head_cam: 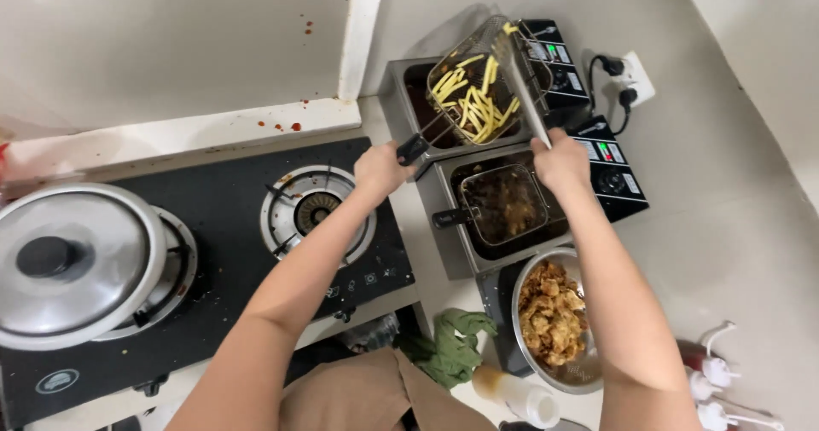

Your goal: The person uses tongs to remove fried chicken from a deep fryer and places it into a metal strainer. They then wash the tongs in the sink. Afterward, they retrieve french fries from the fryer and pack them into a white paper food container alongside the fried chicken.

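Left hand (381,168) is closed around the black handle (412,149) of a wire fry basket (478,77), which is lifted and tilted over the far well of a double deep fryer (456,260). Right hand (560,160) grips the near end of a pair of metal tongs (522,90) whose length runs up from it along the basket's right side; whether the tips are pinched on anything is hard to tell from this angle.

Largest first, the fryer sits just beyond both hands, and its nearer well, below the right hand, holds a second basket (503,205) sunk in dark oil. The lifted basket is a rigid mesh cage, likely light for its bulk but hot and oily, so the insulated handle looks like the only sound place to hold it. Its long axis runs from the left hand up and away to the right, the handle pointing back at the person and the open mouth turned toward the camera. Inside lie pale yellow fries (472,98), probably soft, greasy and easy to break. Below the right forearm stands a steel bowl (587,378) of battered fried pieces.
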